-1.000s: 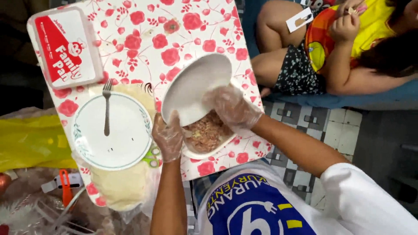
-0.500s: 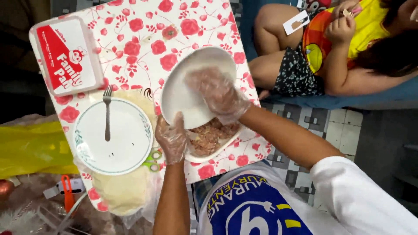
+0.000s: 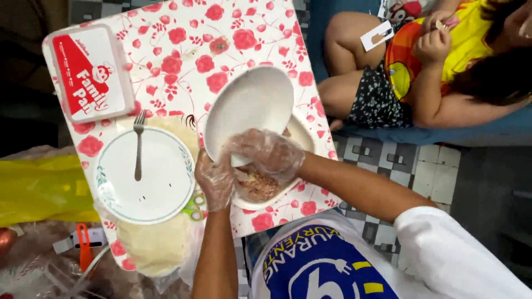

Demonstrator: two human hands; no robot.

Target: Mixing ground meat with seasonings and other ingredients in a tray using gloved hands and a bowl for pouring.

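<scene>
You are tilting the white bowl (image 3: 252,108) at the table's near edge, left hand (image 3: 215,178) pinching its rim, right hand (image 3: 265,153) cupped over the minced filling (image 3: 256,185) pooled low, risking it slopping over the rim.

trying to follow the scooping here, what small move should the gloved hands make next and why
Probably close the right hand on a small pinch of the meat mixture and lift it. That hand lies over the mixture in the white bowl, which the left hand grips at its near rim. Beside it, the white plate holds only a fork.
</scene>
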